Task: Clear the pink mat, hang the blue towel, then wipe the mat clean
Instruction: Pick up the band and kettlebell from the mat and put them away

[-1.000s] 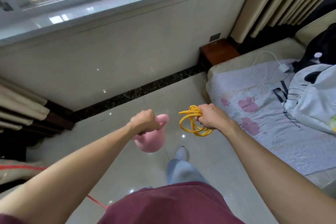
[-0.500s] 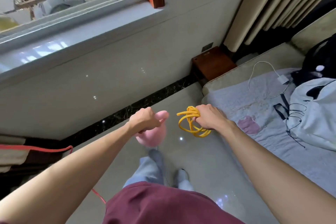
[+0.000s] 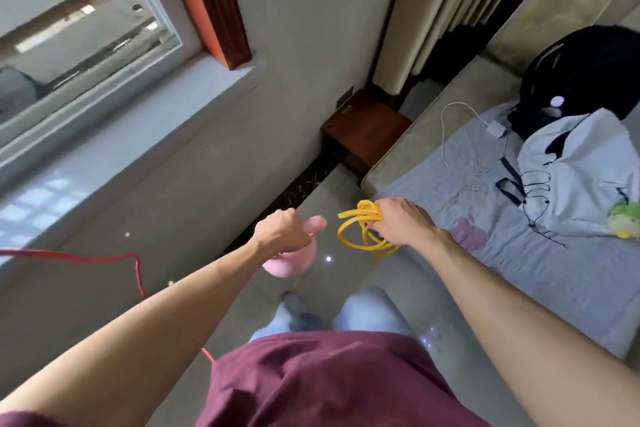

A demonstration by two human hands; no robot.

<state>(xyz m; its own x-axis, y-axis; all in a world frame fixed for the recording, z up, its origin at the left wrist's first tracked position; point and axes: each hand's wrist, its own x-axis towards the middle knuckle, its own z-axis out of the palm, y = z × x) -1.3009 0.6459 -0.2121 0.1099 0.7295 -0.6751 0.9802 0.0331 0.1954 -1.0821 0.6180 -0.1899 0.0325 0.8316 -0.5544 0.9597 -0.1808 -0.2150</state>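
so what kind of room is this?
Most likely a bedroom in a home: a bed with a patterned sheet and a phone charger lying on it, a small wooden nightstand at its head, and curtains near a window.

Pink kettlebell (image 3: 291, 264) gripped by left hand (image 3: 282, 231), looped yellow band (image 3: 365, 210) in right hand (image 3: 401, 222)

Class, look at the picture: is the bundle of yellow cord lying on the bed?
No, the right hand grips the yellow cord up in the air, not resting on the bed.
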